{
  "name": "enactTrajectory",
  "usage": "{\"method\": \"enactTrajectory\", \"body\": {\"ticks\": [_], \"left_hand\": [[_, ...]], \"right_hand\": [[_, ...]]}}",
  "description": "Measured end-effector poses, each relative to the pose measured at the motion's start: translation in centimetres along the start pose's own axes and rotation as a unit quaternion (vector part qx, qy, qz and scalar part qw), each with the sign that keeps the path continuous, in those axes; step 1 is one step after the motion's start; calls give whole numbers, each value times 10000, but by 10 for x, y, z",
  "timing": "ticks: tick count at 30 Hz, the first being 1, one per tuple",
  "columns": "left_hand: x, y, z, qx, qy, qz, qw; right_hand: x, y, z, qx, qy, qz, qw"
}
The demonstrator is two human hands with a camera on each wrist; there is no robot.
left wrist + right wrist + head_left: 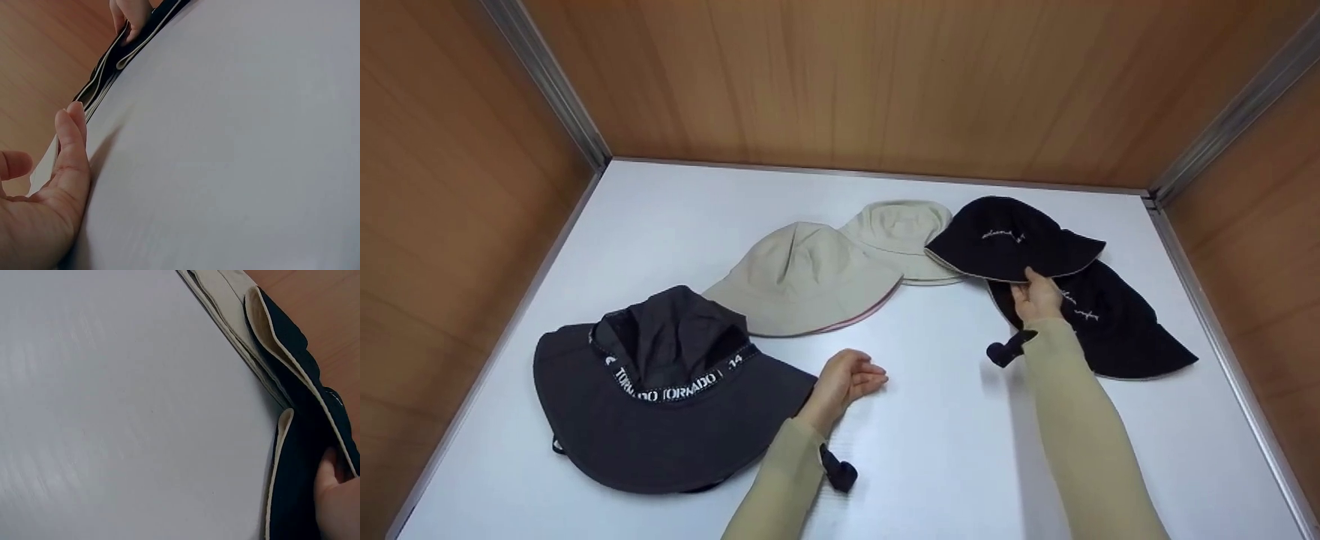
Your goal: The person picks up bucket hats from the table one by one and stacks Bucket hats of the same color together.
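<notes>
My right hand (pixel 1039 296) pinches the near brim of a black bucket hat (pixel 1012 240) with white script stitching. This hat overlaps a second black bucket hat (pixel 1132 330) and the edge of a cream bucket hat (pixel 904 229). In the right wrist view, the thumb lies under the brim of the held hat (pixel 301 365), whose pale lining shows. My left hand (pixel 844 382) holds nothing, its fingers loosely bent just above the white table. Beside the left wrist lies a dark grey wide-brimmed hat (pixel 660 435) with lettered tape round its crown.
A beige bucket hat (pixel 802 277) with a pink inner edge lies between the grey hat and the cream one. Wooden panels (pixel 870 90) with metal edges wall the white table (pixel 915 450) at the back and both sides.
</notes>
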State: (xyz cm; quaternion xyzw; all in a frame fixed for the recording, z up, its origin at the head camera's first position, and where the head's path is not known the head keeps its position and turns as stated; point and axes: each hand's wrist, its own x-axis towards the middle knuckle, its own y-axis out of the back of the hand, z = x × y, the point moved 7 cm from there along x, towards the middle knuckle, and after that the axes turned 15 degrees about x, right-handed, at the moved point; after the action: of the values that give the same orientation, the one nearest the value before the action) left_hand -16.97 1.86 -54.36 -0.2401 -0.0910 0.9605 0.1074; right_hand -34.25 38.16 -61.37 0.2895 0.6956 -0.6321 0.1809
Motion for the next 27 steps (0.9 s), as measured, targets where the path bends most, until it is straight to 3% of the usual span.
{"method": "enactTrajectory", "body": {"ticks": [2,3,6,9,13,20,27], "left_hand": [[1,-1,0,39,-8,-21,10000],[1,-1,0,59,-11,-28,10000],[2,-1,0,115,-32,-32,9999],[3,1,0,151,-37,-17,9999],[1,6,1,168,-65,-22,9998],[2,9,6,243,-31,-113,9996],[8,7,16,758,34,-314,9966]], "right_hand": [[20,9,-13,258,59,-370,9990],[19,8,-14,343,45,-472,9983],[-22,-12,-6,305,323,-437,9981],[-83,-41,11,10,716,-115,9974],[-121,-60,20,-35,795,-227,9966],[-142,-71,27,400,388,-652,9963],[-168,-75,41,274,17,-1164,9928]]}}
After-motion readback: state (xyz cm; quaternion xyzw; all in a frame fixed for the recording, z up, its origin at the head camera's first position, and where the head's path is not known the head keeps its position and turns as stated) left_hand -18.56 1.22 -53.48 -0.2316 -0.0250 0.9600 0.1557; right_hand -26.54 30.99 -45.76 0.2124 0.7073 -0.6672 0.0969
